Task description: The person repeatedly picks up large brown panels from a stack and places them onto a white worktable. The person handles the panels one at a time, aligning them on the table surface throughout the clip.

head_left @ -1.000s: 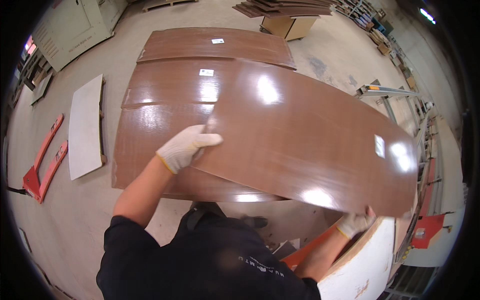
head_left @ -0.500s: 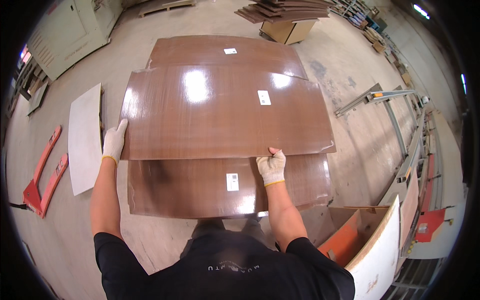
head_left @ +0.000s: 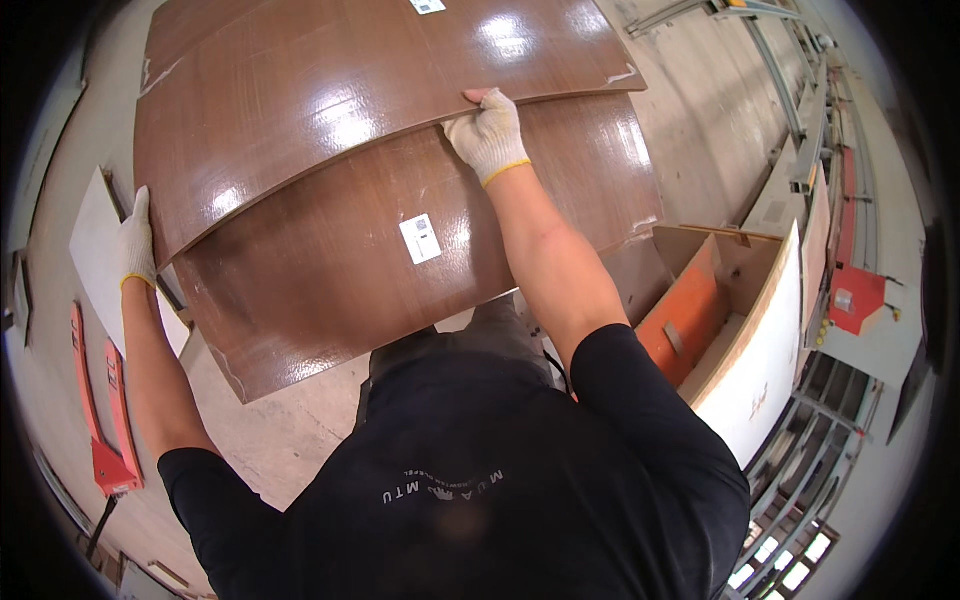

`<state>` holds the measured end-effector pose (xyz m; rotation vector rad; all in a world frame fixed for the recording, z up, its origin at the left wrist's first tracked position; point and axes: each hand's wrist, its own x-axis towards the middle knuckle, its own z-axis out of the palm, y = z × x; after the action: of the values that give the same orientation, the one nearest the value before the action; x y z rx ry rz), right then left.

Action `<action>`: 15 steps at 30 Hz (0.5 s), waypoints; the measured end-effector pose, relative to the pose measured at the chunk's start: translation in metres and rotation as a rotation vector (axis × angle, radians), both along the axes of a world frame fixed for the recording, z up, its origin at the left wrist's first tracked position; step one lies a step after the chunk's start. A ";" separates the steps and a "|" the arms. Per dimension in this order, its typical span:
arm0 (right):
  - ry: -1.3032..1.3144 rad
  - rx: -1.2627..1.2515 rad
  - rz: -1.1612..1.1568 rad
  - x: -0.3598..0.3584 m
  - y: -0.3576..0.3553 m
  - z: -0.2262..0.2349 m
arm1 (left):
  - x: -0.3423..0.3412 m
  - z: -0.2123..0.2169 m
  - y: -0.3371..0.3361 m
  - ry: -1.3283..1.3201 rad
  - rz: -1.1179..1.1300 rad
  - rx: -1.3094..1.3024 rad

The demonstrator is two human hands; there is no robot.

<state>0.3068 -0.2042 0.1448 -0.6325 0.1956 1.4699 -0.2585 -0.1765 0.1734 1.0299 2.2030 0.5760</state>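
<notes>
Head view: the top board [head_left: 330, 110], a glossy brown curved panel, lies on a second board [head_left: 400, 270] on the floor [head_left: 290, 440], long axis running left to right. The left hand [head_left: 135, 245], gloved, wraps its left edge. The right hand [head_left: 490, 135], gloved, curls its fingers over the near edge. The board lies ahead of both hands, held about equally at each side.

The top brown panel [head_left: 340, 90] runs off the picture at twelve o'clock. My right hand [head_left: 490, 135] hides its fingertips under that panel's edge.
</notes>
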 end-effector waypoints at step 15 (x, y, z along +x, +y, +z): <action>-0.686 -0.119 0.524 0.063 -0.013 0.135 | 0.088 0.098 -0.006 0.658 -0.310 0.190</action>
<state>0.3698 -0.2169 0.2794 -1.3143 -0.4516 1.6469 -0.1700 -0.1829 0.2713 1.8283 2.4789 0.3326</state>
